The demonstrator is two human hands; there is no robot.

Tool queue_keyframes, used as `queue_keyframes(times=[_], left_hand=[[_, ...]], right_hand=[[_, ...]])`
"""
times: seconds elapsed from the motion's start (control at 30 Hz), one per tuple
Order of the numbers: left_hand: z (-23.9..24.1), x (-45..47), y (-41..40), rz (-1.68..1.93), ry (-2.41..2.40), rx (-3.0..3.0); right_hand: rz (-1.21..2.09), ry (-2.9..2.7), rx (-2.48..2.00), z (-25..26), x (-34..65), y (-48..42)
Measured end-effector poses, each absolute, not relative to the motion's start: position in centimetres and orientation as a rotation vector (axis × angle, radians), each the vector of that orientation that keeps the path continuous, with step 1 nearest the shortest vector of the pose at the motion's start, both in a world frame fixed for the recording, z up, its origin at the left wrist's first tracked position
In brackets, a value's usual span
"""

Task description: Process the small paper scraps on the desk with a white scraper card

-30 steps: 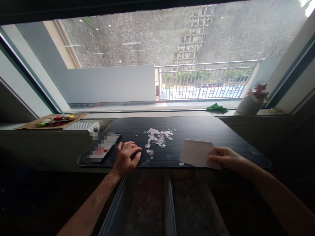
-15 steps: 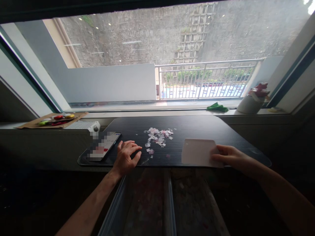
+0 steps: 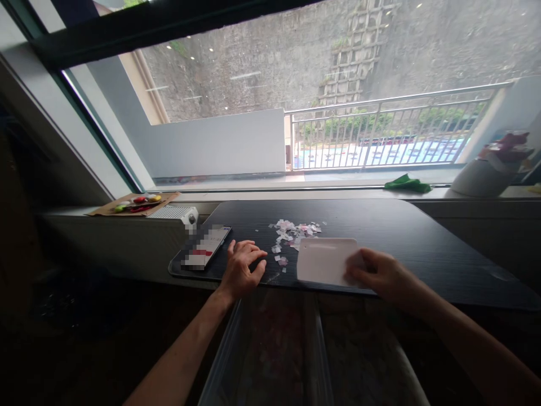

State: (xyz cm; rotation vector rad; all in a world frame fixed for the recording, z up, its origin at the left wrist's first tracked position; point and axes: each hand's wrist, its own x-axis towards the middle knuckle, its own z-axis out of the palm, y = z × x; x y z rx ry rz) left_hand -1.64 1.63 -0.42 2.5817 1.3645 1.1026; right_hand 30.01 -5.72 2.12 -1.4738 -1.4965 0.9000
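Note:
My right hand (image 3: 372,272) grips the right end of a flat white plastic scraper (image 3: 323,259), which has rounded corners and a small hole near one corner. The scraper is held low at the front of the dark table (image 3: 380,225), its left edge beside the scattered paper bits (image 3: 296,228). These small white and pinkish pieces lie in a loose heap, with a few strays nearer the front edge. My left hand (image 3: 245,265) rests at the table's front edge, fingers apart and holding nothing, between the phone (image 3: 207,248) and the paper bits.
Below the table edge are two open, clear-walled containers (image 3: 319,349), dim inside. On the sill lie a green cloth (image 3: 408,183) and a white pot with a reddish figure (image 3: 486,169). Brown cardboard with colourful items (image 3: 133,206) sits at left, by a white radiator (image 3: 175,214).
My right hand has brought the scraper left, closer to the paper bits. My left hand stays put on the table. The view has turned, so the scene sits further right.

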Motion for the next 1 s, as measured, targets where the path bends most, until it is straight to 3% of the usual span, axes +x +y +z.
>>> queue_keyframes(times=[0.37, 1.0], left_hand=[[-0.4, -1.5, 1.4, 1.073, 1.356, 2.579], [-0.4, -1.4, 1.4, 1.057, 1.36, 2.575]], right_hand=[[0.411, -1.691, -1.695, 4.3, 26.8, -3.8], [0.178, -1.704, -1.905, 6.2, 27.4, -2.8]])
